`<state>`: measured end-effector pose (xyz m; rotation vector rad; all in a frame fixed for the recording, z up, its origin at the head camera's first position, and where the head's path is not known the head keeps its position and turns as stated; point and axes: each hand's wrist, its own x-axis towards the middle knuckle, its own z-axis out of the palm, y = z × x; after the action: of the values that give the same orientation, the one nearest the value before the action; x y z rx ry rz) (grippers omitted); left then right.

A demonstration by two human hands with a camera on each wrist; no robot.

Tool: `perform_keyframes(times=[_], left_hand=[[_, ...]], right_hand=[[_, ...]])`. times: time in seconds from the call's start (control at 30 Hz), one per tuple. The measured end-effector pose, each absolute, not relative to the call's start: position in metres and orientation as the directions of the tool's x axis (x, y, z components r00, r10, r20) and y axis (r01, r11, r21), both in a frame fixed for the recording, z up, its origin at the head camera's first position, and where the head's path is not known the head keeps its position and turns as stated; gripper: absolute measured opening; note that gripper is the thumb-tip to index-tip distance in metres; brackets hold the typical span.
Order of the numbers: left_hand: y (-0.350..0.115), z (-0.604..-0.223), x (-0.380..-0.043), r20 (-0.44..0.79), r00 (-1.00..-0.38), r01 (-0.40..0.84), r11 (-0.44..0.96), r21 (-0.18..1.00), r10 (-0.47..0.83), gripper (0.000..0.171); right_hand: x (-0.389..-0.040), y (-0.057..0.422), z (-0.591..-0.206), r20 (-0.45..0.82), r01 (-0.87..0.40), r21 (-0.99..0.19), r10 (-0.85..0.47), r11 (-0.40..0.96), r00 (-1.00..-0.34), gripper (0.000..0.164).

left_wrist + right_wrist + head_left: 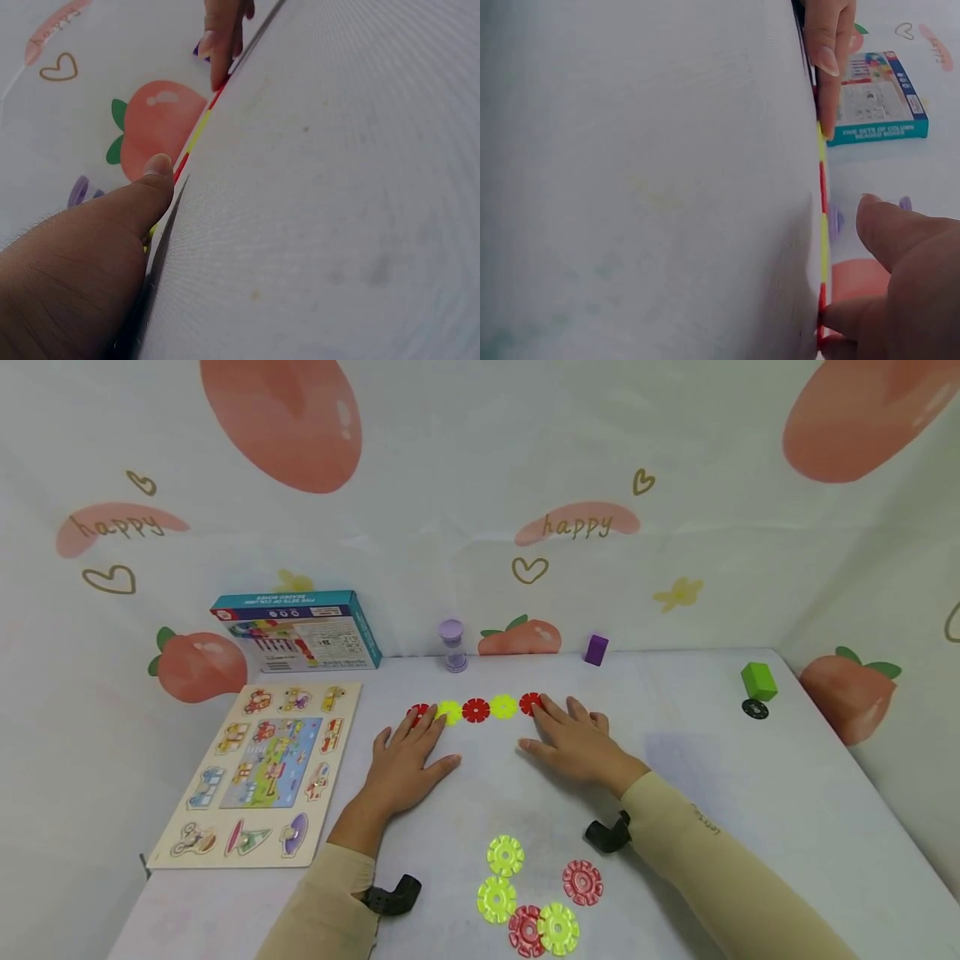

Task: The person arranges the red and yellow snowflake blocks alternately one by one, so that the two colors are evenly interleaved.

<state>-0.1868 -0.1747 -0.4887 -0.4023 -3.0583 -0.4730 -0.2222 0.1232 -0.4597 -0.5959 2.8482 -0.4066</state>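
Observation:
A row of notched plastic discs, red and yellow by turns, lies across the far part of the table, with a red disc (476, 710) in the middle. My left hand (405, 766) lies palm down at the row's left end, fingers extended over the left red disc (418, 713) and at the edge of a yellow disc (449, 712). At the other end, my right hand (577, 745) touches the right red disc (531, 703) with its fingertips. Another yellow disc (503, 707) sits untouched between the hands. In the right wrist view the row appears edge-on, flat on the table.
Several loose discs, including a yellow disc (506, 856) and a red disc (582, 882), lie near the front. A wooden puzzle board (337, 777) is at left, a box (315, 639) behind it. Along the back stand an hourglass (452, 646), a purple block (596, 650) and a green block (759, 681).

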Motion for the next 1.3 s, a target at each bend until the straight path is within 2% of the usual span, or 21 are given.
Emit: perform_keyframes(times=[0.2,0.37,0.47,0.53,0.6,0.7,0.77,0.87,0.97,1.1,1.2,1.3], left_hand=[[-0.174,-0.489,-0.186,0.056,-0.967,0.255,0.920,0.297,0.250,0.079],[-0.174,-0.491,-0.185,0.048,-0.968,0.250,0.926,0.284,0.246,0.079],[-0.174,-0.491,-0.184,0.043,-0.968,0.247,0.927,0.283,0.245,0.079],[-0.173,-0.490,-0.184,0.040,-0.968,0.247,0.924,0.291,0.246,0.079],[-0.173,-0.489,-0.183,0.040,-0.967,0.251,0.919,0.304,0.251,0.079],[-0.174,-0.489,-0.184,0.047,-0.966,0.258,0.916,0.307,0.256,0.079],[-0.175,-0.490,-0.185,0.059,-0.965,0.260,0.918,0.299,0.254,0.080],[-0.178,-0.491,-0.186,0.076,-0.966,0.257,0.924,0.283,0.245,0.081],[-0.180,-0.493,-0.187,0.077,-0.966,0.257,0.923,0.287,0.245,0.081],[-0.179,-0.493,-0.188,0.063,-0.966,0.258,0.921,0.293,0.251,0.082],[-0.178,-0.493,-0.188,0.067,-0.965,0.260,0.921,0.290,0.252,0.082],[-0.176,-0.491,-0.188,0.070,-0.965,0.263,0.921,0.288,0.254,0.081]], right_hand=[[-0.221,0.119,-0.463,-0.157,-0.350,-0.263,-0.397,0.899,-0.904,0.083],[-0.219,0.115,-0.463,-0.174,-0.328,-0.275,-0.383,0.904,-0.907,0.082],[-0.216,0.116,-0.462,-0.136,-0.345,-0.306,-0.400,0.887,-0.907,0.082],[-0.211,0.119,-0.457,-0.064,-0.365,-0.375,-0.416,0.852,-0.907,0.081],[-0.203,0.124,-0.448,0.024,-0.384,-0.501,-0.431,0.775,-0.902,0.076],[-0.183,0.134,-0.431,0.113,-0.397,-0.716,-0.466,0.574,-0.877,0.059],[-0.169,0.139,-0.424,0.128,-0.382,-0.816,-0.509,0.434,-0.851,0.048],[-0.150,0.139,-0.427,0.095,-0.348,-0.881,-0.601,0.320,-0.794,0.047],[-0.135,0.132,-0.442,-0.007,-0.319,-0.882,-0.688,0.346,-0.726,0.053],[-0.121,0.120,-0.459,-0.077,-0.439,-0.769,-0.749,0.464,-0.658,0.055],[-0.114,0.113,-0.463,-0.048,-0.526,-0.682,-0.749,0.508,-0.660,0.046],[-0.112,0.109,-0.463,-0.072,-0.482,-0.698,-0.721,0.530,-0.689,0.038]])
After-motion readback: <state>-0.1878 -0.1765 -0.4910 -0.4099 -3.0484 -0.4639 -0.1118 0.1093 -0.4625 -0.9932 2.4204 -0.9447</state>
